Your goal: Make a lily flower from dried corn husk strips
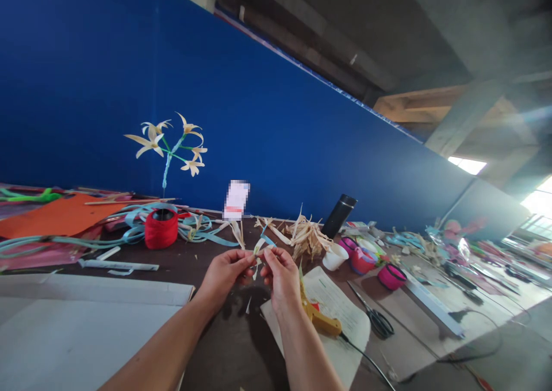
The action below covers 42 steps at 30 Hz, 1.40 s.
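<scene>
My left hand [227, 271] and my right hand [282, 273] are close together over the dark table. Both pinch a small pale strip [259, 244], which looks like a piece of dried husk. A light-blue ribbon end [267, 238] shows just behind the fingertips, and I cannot tell whether it is joined to the strip. Beyond my hands lies a heap of dried husks [307, 234]. A yellow glue gun [324, 320] rests on a printed sheet [351, 310] beside my right forearm. To its right are black-handled scissors [379, 322].
At the back left, a husk flower spray [167, 155] rises from a red thread spool [161, 230]. A white box [86, 328] fills the near left. A white cup [335, 257], a black bottle [339, 215] and a pink roll [391, 277] stand right of centre. The glue gun's cord [368, 359] trails toward me.
</scene>
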Each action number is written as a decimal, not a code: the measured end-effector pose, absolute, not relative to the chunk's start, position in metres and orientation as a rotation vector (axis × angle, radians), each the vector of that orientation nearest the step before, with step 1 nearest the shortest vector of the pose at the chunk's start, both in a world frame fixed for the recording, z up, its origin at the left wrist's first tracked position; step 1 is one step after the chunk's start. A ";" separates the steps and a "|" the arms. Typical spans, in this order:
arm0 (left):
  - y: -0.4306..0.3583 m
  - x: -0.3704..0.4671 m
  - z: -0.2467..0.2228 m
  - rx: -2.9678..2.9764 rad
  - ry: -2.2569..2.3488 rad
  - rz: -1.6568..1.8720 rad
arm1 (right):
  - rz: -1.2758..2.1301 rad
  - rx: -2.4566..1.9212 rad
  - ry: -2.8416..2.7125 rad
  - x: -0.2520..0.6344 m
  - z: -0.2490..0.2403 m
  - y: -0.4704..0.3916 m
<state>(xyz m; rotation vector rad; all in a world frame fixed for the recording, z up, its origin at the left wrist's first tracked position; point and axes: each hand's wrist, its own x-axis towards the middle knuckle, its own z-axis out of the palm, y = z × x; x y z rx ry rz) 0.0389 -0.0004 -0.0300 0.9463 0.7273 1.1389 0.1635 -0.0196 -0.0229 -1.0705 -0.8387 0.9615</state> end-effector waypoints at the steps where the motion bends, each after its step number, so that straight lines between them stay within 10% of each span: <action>1: 0.000 0.039 -0.030 0.946 0.723 1.138 | 0.966 -1.069 -0.837 0.163 -0.023 -0.019; 42: -0.002 0.042 -0.026 0.914 0.826 1.183 | 0.952 -1.072 -0.886 0.162 -0.023 -0.020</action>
